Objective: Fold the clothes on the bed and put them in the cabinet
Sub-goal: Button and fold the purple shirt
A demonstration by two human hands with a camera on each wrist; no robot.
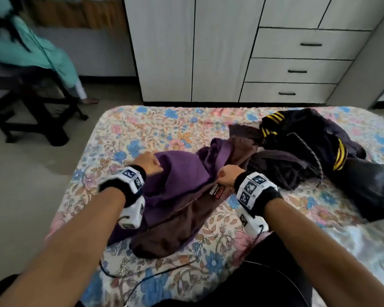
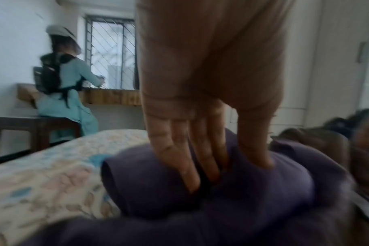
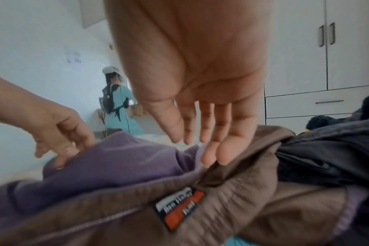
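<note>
Both hands work on a purple garment with a brown lining (image 1: 177,191), which lies crumpled on the bed with the floral bedspread (image 1: 155,129), directly under and between the wrists. The left hand (image 1: 148,161) sits at the garment's far left edge; the left wrist view shows its fingers (image 2: 187,166) dug down into a roll of the purple cloth, thumb on the other side, so it grips a bunch of fabric. The right hand (image 1: 228,176) is at the brown side of the garment, just beyond a black, white and orange sewn label (image 3: 179,208). From the head view it looks curled on the cloth, but the right wrist view shows its fingers (image 3: 219,146) mostly straight with the tips at the brown edge, so I cannot tell whether it has hold.

To the right of the right hand lies a dark navy garment with yellow stripes (image 1: 315,147), with a dark brown cloth (image 1: 279,167) between. Beyond both hands stands the white cabinet with drawers (image 1: 297,72).
</note>
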